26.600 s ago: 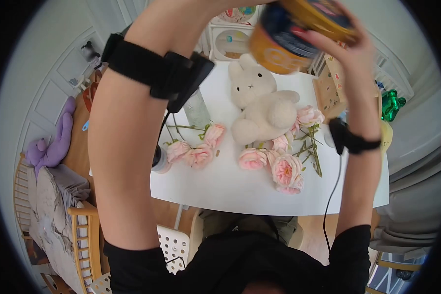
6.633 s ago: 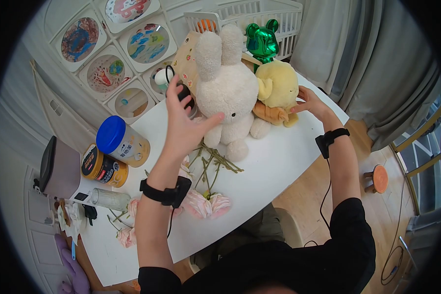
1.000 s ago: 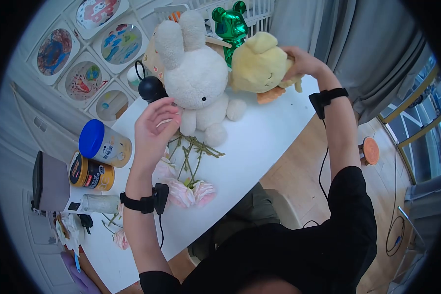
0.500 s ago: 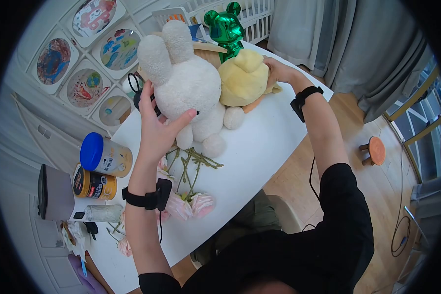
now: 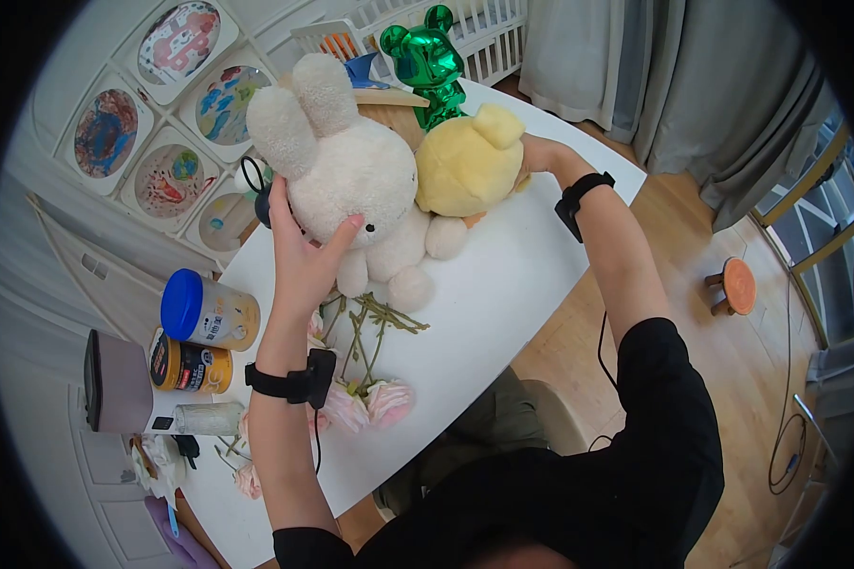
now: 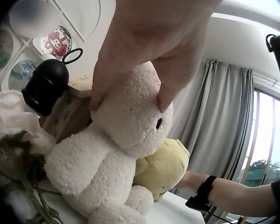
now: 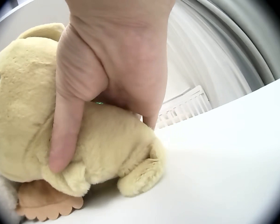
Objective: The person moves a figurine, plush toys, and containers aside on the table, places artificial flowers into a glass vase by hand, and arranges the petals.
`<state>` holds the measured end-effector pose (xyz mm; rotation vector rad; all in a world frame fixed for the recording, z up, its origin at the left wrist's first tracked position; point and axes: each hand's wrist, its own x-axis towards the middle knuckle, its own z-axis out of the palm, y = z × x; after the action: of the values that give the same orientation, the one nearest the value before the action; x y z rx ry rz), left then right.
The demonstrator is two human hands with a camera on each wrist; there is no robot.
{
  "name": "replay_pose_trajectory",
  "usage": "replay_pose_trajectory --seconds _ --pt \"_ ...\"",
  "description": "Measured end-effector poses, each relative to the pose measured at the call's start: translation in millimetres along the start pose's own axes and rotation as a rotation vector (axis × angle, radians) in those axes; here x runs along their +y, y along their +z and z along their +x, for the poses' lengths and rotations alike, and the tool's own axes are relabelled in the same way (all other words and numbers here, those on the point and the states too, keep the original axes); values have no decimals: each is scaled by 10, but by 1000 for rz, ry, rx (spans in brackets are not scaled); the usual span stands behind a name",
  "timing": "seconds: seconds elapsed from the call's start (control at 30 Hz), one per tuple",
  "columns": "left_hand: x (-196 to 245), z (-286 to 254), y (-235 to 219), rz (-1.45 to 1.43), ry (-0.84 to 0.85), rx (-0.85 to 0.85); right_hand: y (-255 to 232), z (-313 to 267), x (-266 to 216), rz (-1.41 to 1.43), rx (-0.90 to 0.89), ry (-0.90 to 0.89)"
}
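White tabletop (image 5: 489, 299) bears two canisters (image 5: 223, 318), left. Left hand (image 5: 304, 266), widely spread, grips one white rabbit (image 5: 351, 171); right hand (image 7: 109, 70), partly spread, grips one yellow plush (image 5: 470, 169).

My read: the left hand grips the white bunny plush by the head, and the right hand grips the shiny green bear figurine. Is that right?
Not quite, the second object is wrong: the right hand grips the yellow plush toy, as the right wrist view shows. The left hand does grip the white bunny plush by the head.
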<state>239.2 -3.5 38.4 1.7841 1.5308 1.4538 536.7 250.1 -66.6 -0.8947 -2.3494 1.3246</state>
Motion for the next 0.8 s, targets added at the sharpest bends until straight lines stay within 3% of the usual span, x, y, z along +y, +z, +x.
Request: replay_pose_trajectory --seconds 0.13,0.23,0.33,0.4,0.5,0.6,0.7,0.8 --pt "15 -25 13 -9 -3 1 78 80 9 -5 -30 32" --pt "37 -31 8 -9 -19 -5 55 54 140 43 27 -59" --pt "29 -38 -7 -18 -45 -9 -43 -65 110 169 -39 27" --pt "29 -45 -3 -34 -55 -8 -58 -195 67 118 72 43" --pt "96 -72 9 72 -12 82 -60 -292 13 117 144 62" --pt "405 -124 27 592 262 301 -57 -243 89 54 159 107" --pt "630 -124 142 405 457 212 -9 -53 393 -56 182 94" --pt "770 -24 554 324 442 -139 -28 55 522 -62 175 19"
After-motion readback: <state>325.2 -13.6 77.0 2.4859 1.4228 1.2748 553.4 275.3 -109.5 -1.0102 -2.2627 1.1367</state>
